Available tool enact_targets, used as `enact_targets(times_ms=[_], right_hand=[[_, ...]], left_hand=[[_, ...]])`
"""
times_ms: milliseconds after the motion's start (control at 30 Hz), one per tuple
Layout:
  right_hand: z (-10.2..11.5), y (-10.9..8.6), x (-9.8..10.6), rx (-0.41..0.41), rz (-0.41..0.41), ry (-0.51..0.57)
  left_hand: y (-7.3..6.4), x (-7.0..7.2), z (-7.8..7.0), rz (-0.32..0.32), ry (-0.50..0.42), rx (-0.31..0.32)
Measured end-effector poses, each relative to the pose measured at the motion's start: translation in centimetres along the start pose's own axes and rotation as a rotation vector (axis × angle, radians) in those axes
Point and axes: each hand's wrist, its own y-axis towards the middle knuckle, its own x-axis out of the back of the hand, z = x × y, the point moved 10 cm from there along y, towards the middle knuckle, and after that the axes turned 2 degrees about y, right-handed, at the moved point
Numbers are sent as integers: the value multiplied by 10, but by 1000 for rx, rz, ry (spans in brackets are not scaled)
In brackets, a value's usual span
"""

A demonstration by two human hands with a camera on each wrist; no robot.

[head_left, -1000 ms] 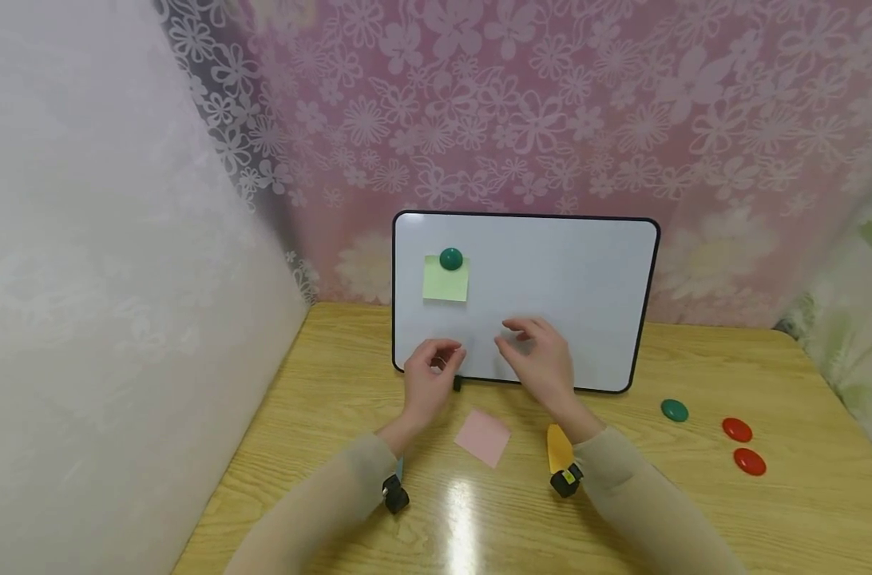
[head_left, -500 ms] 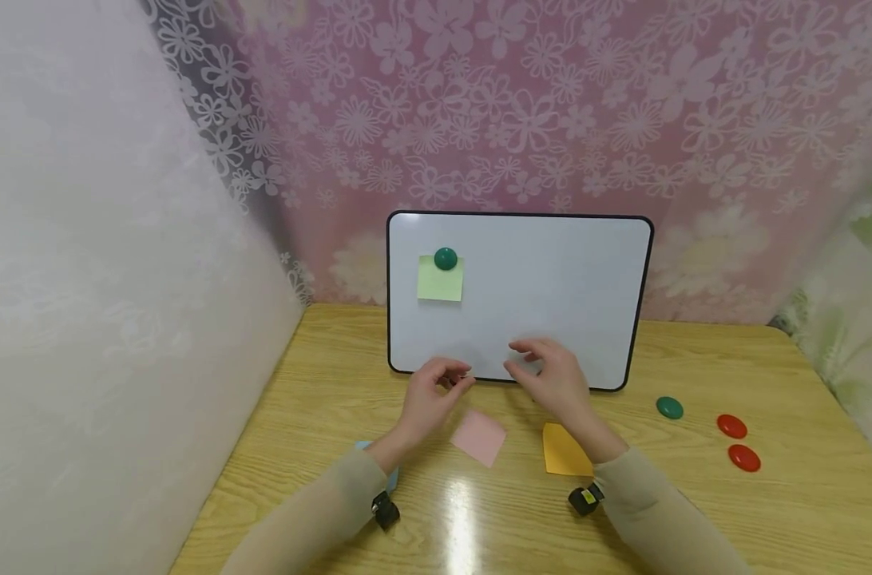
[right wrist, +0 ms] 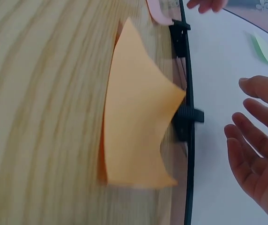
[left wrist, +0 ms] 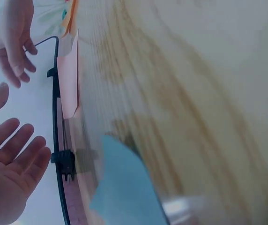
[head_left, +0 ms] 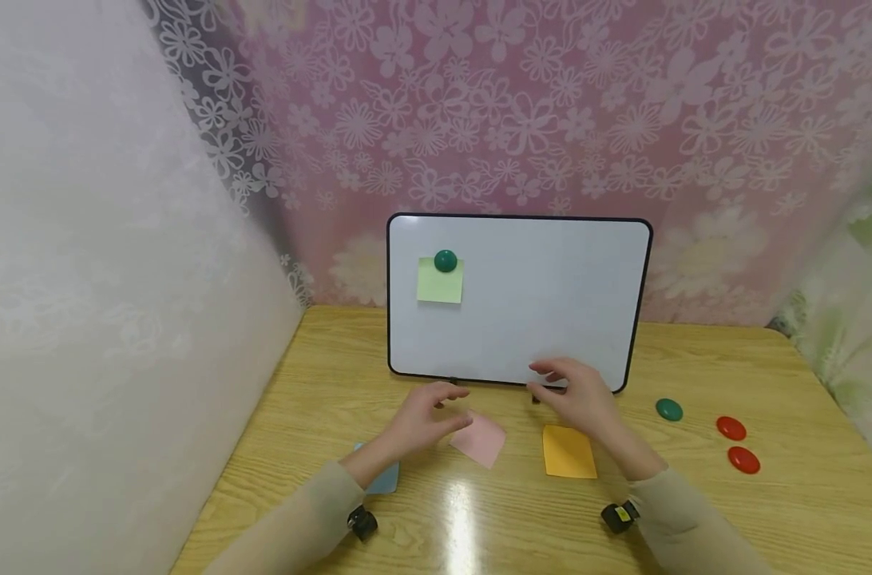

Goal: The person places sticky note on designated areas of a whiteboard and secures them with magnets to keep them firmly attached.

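Note:
The left hand (head_left: 425,417) hovers over the table beside the pink sticky note (head_left: 481,441), its fingers loosely bent with nothing between them. Level with the whiteboard's lower right edge is the right hand (head_left: 578,393), also holding nothing, thumb and fingers apart. Behind both hands stands the whiteboard (head_left: 522,295) in its black frame. A green round magnet (head_left: 445,260) sits at the top of a light green note (head_left: 439,283) on the board. An orange note (head_left: 568,452) lies below the right hand, and a blue note (head_left: 386,477) lies partly under the left forearm.
Black clips (right wrist: 183,115) hold the board's bottom edge at the table. On the right lie a loose green magnet (head_left: 669,410) and two red magnets (head_left: 731,428). A white wall (head_left: 120,279) rises on the left, and a pink floral curtain (head_left: 522,120) hangs behind.
Both hands have come down and back from the board toward the table and moved farther apart. More of the blue and orange notes shows now.

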Motion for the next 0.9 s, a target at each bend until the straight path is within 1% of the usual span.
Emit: enact_targets(times_ms=[133,200,267,333,433,533,600,733,900], right_hand=[[-9,-9,12,5,27,-13],[-15,-15,17,3,38,-18],[-20,-21,23,-10,50,-18],[-27,-28,28,-30,63,-21],[-38,-39,33,-67,83,-8],[-47,-48,36,-98,107,1],[-53,-54,37,-115,122,5],[-59,-63,41,-116,132,11],[-66,-69,51,-96,93,10]], left_hand=[[-11,5,6,61,20,22],[-18,12,10,87,22,27],[-26,21,15,99,31,26],[-35,32,20,99,48,20],[-46,48,26,70,74,34],[-57,59,33,51,116,46],[-63,63,37,46,132,55],[-73,68,43,42,163,63],[-82,74,52,43,176,99]])
